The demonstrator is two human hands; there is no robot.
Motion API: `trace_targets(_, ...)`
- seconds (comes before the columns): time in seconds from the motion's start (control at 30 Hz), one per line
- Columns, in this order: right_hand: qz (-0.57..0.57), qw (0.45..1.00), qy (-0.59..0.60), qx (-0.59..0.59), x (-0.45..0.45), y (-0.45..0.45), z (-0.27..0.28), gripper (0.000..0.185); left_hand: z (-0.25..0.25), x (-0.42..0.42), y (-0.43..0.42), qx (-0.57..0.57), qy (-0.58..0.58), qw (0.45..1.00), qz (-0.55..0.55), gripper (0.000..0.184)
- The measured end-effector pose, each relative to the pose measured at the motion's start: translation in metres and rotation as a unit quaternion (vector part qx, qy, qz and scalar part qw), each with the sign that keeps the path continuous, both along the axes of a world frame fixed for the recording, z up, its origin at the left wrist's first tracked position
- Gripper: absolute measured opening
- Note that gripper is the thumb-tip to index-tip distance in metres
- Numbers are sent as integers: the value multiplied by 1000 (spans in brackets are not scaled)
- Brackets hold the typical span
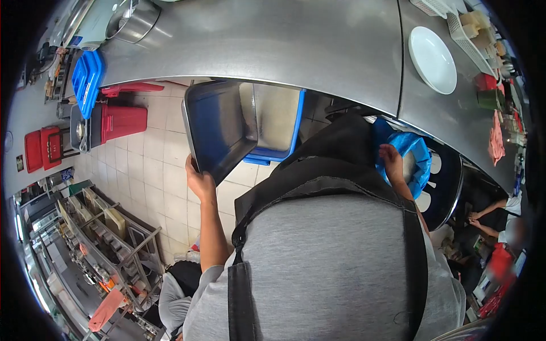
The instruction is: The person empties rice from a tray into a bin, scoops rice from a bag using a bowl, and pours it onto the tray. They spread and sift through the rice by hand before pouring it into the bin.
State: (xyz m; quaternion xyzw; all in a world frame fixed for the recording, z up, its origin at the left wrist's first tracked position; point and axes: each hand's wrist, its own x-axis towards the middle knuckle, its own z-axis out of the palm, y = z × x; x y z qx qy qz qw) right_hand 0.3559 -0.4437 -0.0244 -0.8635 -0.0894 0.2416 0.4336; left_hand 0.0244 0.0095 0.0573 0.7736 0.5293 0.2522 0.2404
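My left hand (201,183) is closed on the rim of a deep rectangular metal pan (219,116), gripping its near lower edge. The pan is tilted on its side below the counter's edge. Partly behind it stands a blue-rimmed tub (280,119) with pale contents that I cannot make out. My right hand (391,161) hangs with loosely bent fingers and nothing visible in it. Close beside it is a blue plastic bag (418,162) lining a container, with something whitish inside.
A steel counter (273,40) runs across the front, bearing a white oval plate (432,59) and a metal pot (133,21). Red bins (124,124) and a blue lid (88,82) are at left. A metal rack (108,227) stands lower left. Other people are at right.
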Motion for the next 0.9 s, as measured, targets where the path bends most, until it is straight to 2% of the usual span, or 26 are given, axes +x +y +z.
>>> trace_targets(0.23, 20, 999, -3, -36, 13, 22, -3, 22, 34, -26, -6, 136, 106, 972, -158, 57)
trace_targets(0.37, 32, 999, -2, -13, 20, 34, -8, 23, 39, -21, -10, 141, 112, 960, -214, 56)
trace_targets(0.5, 45, 999, -6, 1, 22, 39, -7, 22, 22, -24, -10, 107, 87, 967, -214, 68)
trace_targets(0.6, 43, 999, 15, 9, 24, 33, -11, 22, 29, -16, -10, 140, 91, 962, -217, 58)
trace_targets(0.73, 37, 999, 4, 2, 25, 26, -12, 24, 38, -26, -15, 151, 89, 962, -209, 61)
trace_targets(0.8, 40, 999, -25, 0, 27, 22, -12, 24, 27, -43, -13, 116, 69, 974, -184, 62)
trace_targets(0.87, 46, 997, -60, -30, 30, 17, -16, 24, 24, -54, -11, 56, 30, 989, -137, 55)
trace_targets(0.9, 45, 995, -78, -46, 29, 13, -18, 24, 30, -62, -2, 47, 3, 988, -150, 49)
